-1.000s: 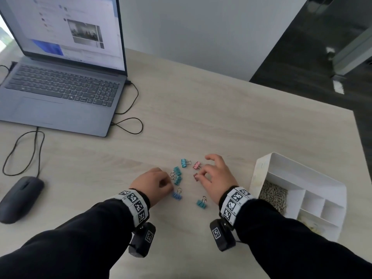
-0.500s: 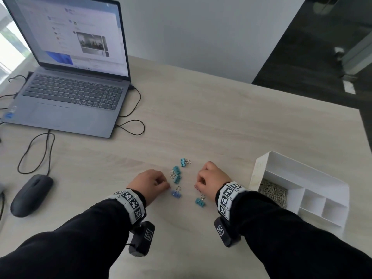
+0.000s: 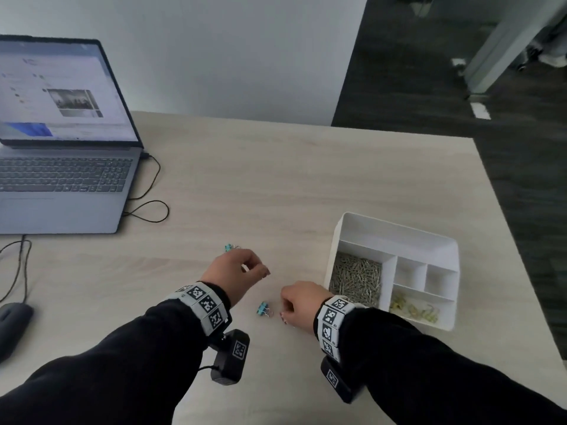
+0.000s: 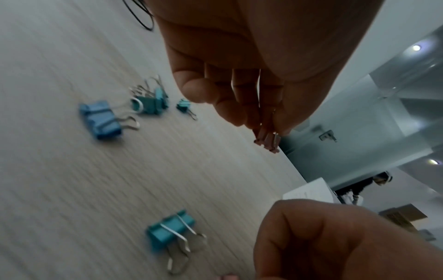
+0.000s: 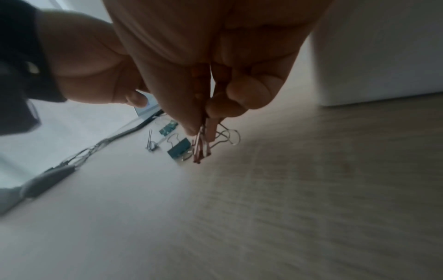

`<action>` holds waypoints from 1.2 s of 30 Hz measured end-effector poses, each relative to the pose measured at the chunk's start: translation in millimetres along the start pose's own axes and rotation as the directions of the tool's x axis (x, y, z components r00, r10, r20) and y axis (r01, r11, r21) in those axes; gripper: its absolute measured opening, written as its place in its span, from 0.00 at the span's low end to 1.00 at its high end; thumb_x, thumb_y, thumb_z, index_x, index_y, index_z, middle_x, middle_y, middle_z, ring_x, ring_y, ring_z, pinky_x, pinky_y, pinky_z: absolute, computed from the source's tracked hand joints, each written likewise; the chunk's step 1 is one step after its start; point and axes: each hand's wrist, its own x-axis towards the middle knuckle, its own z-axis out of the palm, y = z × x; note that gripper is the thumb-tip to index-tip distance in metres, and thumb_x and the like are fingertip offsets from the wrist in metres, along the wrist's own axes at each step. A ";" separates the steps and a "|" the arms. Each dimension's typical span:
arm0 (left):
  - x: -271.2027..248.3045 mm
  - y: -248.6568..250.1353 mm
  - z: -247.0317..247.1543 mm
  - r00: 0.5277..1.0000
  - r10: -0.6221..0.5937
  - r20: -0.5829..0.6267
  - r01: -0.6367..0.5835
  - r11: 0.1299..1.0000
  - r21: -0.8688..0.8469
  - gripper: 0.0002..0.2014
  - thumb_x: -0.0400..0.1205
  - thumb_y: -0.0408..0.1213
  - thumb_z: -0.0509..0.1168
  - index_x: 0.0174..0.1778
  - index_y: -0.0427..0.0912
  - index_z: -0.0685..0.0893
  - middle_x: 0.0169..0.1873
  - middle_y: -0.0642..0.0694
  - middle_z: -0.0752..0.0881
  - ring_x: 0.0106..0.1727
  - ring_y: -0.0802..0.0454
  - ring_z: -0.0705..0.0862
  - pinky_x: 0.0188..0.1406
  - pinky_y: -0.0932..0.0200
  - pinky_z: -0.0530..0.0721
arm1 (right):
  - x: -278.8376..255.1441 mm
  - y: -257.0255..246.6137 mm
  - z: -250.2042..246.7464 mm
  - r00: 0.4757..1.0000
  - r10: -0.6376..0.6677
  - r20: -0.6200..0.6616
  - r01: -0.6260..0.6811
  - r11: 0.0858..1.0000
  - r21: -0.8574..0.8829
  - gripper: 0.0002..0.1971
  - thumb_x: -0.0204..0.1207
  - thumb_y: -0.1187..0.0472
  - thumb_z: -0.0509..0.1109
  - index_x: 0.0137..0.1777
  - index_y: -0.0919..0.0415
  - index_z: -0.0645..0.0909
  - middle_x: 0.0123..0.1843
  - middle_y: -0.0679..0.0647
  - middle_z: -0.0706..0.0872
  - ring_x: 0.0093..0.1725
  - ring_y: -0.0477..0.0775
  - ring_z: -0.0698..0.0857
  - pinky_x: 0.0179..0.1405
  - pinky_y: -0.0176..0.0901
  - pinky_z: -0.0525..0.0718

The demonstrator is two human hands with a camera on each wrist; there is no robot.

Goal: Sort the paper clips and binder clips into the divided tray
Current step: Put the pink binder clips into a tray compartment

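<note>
My left hand (image 3: 260, 271) hovers above the desk and pinches a pink binder clip (image 4: 267, 140) at its fingertips. Close to the tray's left wall, my right hand (image 3: 287, 311) is curled and pinches pink binder clips (image 5: 201, 149) by their bodies. A teal binder clip (image 3: 262, 308) lies between the two hands. Another teal clip (image 3: 228, 247) shows beyond the left hand. The left wrist view shows several blue and teal clips (image 4: 100, 119) loose on the desk. The white divided tray (image 3: 395, 237) holds silver paper clips (image 3: 356, 277) in its left compartment and yellow clips (image 3: 414, 309) in its front one.
An open laptop (image 3: 61, 179) with a looping black cable (image 3: 150, 207) stands at the back left. A dark mouse (image 3: 12, 323) lies at the left edge. The desk's right edge runs just beyond the tray. Two small tray compartments (image 3: 425, 274) hold nothing.
The right hand closed on the pink clips and drew back toward the tray. The left hand rose off the clip pile with a pink clip. The view has swung right.
</note>
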 end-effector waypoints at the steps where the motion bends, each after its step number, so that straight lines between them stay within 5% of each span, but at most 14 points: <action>1: 0.7 8.1 5.8 1.000 0.016 0.011 -0.016 1.000 0.012 0.10 0.74 0.52 0.72 0.32 0.52 0.86 0.35 0.55 0.86 0.35 0.57 0.83 0.34 0.58 0.82 | -8.8 6.0 -2.8 1.000 -0.002 -0.020 0.002 1.000 0.024 0.06 0.76 0.56 0.68 0.48 0.58 0.81 0.52 0.59 0.86 0.53 0.61 0.83 0.49 0.45 0.77; 6: 2.3 56.4 33.4 0.994 0.099 0.041 -0.099 0.995 0.015 0.10 0.74 0.53 0.72 0.32 0.54 0.87 0.31 0.58 0.87 0.31 0.60 0.81 0.29 0.60 0.79 | -55.9 32.8 -23.3 0.973 0.025 -0.231 0.028 0.974 0.226 0.06 0.75 0.53 0.71 0.42 0.54 0.80 0.44 0.50 0.85 0.44 0.51 0.81 0.45 0.44 0.79; 11: 3.9 106.2 71.0 0.977 0.197 0.076 -0.197 0.980 -0.005 0.08 0.75 0.51 0.74 0.34 0.53 0.88 0.32 0.57 0.86 0.33 0.64 0.80 0.34 0.65 0.72 | -103.4 87.6 -42.3 0.871 0.292 -0.396 -0.060 0.862 0.503 0.08 0.73 0.50 0.76 0.39 0.51 0.81 0.35 0.43 0.84 0.34 0.38 0.80 0.36 0.35 0.80; 17: -2.2 155.4 121.2 0.962 0.214 0.172 -0.205 0.977 -0.065 0.11 0.75 0.55 0.74 0.35 0.53 0.86 0.27 0.56 0.85 0.28 0.61 0.81 0.29 0.65 0.78 | -140.8 157.4 -49.2 0.683 0.601 -0.415 -0.078 0.625 0.777 0.07 0.73 0.55 0.77 0.39 0.52 0.81 0.34 0.50 0.86 0.31 0.47 0.83 0.33 0.45 0.87; 20: -3.7 174.9 141.4 0.958 0.202 0.204 -0.191 0.979 -0.071 0.09 0.76 0.52 0.73 0.38 0.51 0.87 0.31 0.53 0.88 0.32 0.57 0.84 0.33 0.58 0.87 | -147.1 170.9 -47.2 0.635 0.679 -0.368 -0.014 0.486 0.874 0.06 0.74 0.60 0.76 0.40 0.57 0.82 0.30 0.53 0.88 0.27 0.51 0.85 0.30 0.49 0.88; 26: -0.1 188.2 160.5 0.958 0.191 0.214 -0.173 0.980 -0.104 0.04 0.78 0.44 0.70 0.38 0.59 0.86 0.36 0.57 0.90 0.40 0.58 0.89 0.42 0.52 0.90 | -145.0 172.9 -42.5 0.643 0.692 -0.328 0.082 0.363 0.928 0.02 0.76 0.71 0.72 0.44 0.66 0.82 0.38 0.60 0.90 0.33 0.50 0.89 0.29 0.41 0.87; 32: -4.7 168.4 140.4 0.974 0.168 0.153 -0.159 0.985 -0.070 0.05 0.79 0.42 0.69 0.40 0.59 0.87 0.34 0.61 0.88 0.37 0.62 0.86 0.39 0.65 0.84 | -142.8 163.3 -47.3 0.676 0.637 -0.371 0.027 0.481 0.876 0.04 0.78 0.68 0.70 0.44 0.59 0.82 0.41 0.55 0.89 0.37 0.53 0.91 0.35 0.49 0.91; 36: -7.9 136.9 112.5 0.988 0.129 0.089 -0.126 0.991 -0.043 0.05 0.79 0.40 0.69 0.42 0.56 0.88 0.34 0.60 0.87 0.34 0.65 0.83 0.31 0.74 0.75 | -128.7 135.1 -54.5 0.756 0.520 -0.397 0.007 0.601 0.799 0.04 0.79 0.62 0.70 0.44 0.53 0.82 0.37 0.49 0.86 0.31 0.46 0.86 0.30 0.44 0.88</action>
